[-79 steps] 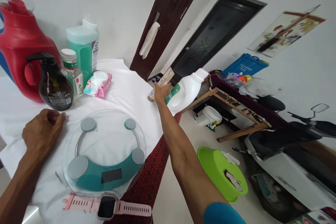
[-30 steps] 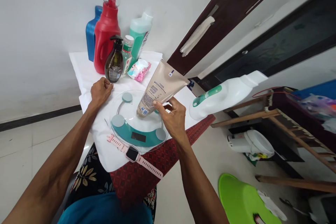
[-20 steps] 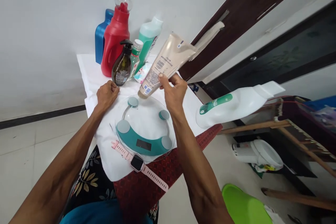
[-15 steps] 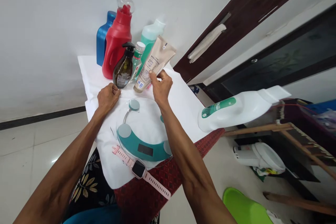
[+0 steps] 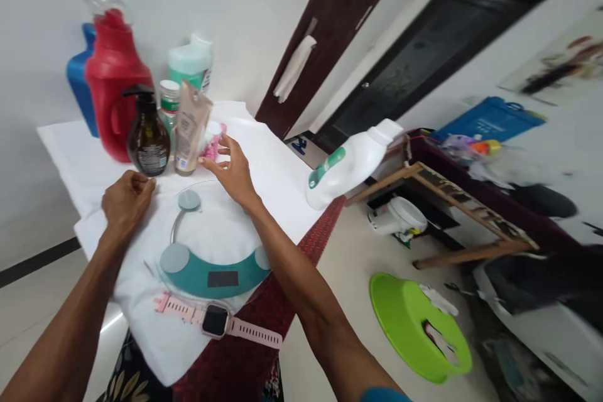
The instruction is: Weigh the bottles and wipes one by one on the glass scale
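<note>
My left hand [image 5: 126,201] rests on the white cloth with its fingers curled together, close to the base of a dark pump bottle [image 5: 149,141]. Whether anything is inside those fingers is hidden. My right hand [image 5: 234,173] holds nothing; its thumb and fingers are spread beside a beige squeeze tube [image 5: 191,129] that stands on its cap, leaning slightly. Just behind the fingers is a pink item [image 5: 214,141] with a white top, partly covered. A small clear bottle with a white lid [image 5: 169,100] stands between the pump bottle and the tube.
Behind stand a red jug [image 5: 113,75], a blue bottle [image 5: 82,85] and a green liquid bottle [image 5: 188,63]. Nearer me lie a glass scale [image 5: 217,279] and a pink-strapped smartwatch [image 5: 215,320]. A white bottle [image 5: 351,166] is at the table's right edge; a green tub [image 5: 400,326] sits on the floor.
My right hand has let go of the beige tube, which now stands more upright beside the clear bottle. The view has swung to the right. My left hand stays closed by the pump bottle.
</note>
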Action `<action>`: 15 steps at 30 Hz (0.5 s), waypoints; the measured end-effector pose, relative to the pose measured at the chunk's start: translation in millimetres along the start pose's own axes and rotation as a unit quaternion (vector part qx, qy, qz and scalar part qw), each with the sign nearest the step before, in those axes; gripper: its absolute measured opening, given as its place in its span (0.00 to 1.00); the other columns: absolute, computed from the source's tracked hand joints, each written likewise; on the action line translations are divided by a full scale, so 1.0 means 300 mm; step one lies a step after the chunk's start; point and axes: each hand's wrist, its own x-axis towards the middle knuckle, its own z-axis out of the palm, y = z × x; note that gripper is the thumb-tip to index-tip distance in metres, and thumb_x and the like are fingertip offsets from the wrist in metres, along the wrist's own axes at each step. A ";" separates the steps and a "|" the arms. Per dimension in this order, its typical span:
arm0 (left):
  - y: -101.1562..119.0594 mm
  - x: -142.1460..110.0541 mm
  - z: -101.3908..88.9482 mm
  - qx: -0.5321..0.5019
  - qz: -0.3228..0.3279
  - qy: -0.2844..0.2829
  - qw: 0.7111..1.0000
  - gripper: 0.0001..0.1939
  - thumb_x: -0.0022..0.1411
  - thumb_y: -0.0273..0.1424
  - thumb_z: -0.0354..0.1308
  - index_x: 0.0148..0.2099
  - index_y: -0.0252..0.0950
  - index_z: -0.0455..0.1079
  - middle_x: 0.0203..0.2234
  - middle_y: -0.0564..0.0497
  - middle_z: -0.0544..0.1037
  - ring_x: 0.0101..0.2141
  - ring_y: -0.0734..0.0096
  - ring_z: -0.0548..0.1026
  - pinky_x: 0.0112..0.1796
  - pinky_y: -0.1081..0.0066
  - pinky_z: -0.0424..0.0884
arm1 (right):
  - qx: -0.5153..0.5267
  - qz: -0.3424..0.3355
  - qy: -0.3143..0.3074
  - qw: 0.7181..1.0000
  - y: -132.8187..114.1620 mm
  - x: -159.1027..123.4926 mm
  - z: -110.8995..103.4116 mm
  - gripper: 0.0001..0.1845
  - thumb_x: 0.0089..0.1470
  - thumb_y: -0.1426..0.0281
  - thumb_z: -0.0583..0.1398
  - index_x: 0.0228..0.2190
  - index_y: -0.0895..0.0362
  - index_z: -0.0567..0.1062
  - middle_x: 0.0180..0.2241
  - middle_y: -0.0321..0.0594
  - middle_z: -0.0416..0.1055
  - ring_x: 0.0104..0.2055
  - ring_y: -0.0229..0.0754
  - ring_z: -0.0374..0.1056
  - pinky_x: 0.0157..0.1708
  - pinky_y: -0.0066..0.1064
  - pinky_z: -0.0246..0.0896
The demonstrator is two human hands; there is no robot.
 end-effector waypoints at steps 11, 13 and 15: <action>0.034 -0.006 -0.023 0.028 -0.021 0.009 0.999 0.21 0.57 0.58 0.50 0.38 0.49 0.67 0.33 0.51 0.81 0.46 0.45 0.81 0.50 0.54 0.74 | -0.261 0.074 0.480 0.835 0.156 -0.151 -0.794 0.33 0.53 0.58 0.71 0.55 0.53 0.66 0.63 0.58 0.63 0.70 0.62 0.58 0.66 0.61 0.60; 0.045 -0.015 -0.030 0.018 -0.017 0.015 1.000 0.21 0.56 0.60 0.52 0.37 0.50 0.67 0.30 0.53 0.79 0.45 0.44 0.81 0.51 0.52 0.74 | -0.235 0.163 0.472 0.834 0.209 -0.137 -0.861 0.27 0.49 0.59 0.73 0.44 0.53 0.68 0.52 0.52 0.71 0.60 0.59 0.69 0.62 0.58 0.64; 0.054 -0.023 -0.034 0.010 -0.020 0.024 0.999 0.21 0.54 0.60 0.53 0.36 0.50 0.67 0.27 0.55 0.79 0.46 0.45 0.82 0.52 0.52 0.74 | -0.220 0.206 0.472 0.829 0.248 -0.128 -0.886 0.26 0.46 0.57 0.75 0.36 0.51 0.66 0.41 0.42 0.73 0.48 0.54 0.73 0.57 0.53 0.68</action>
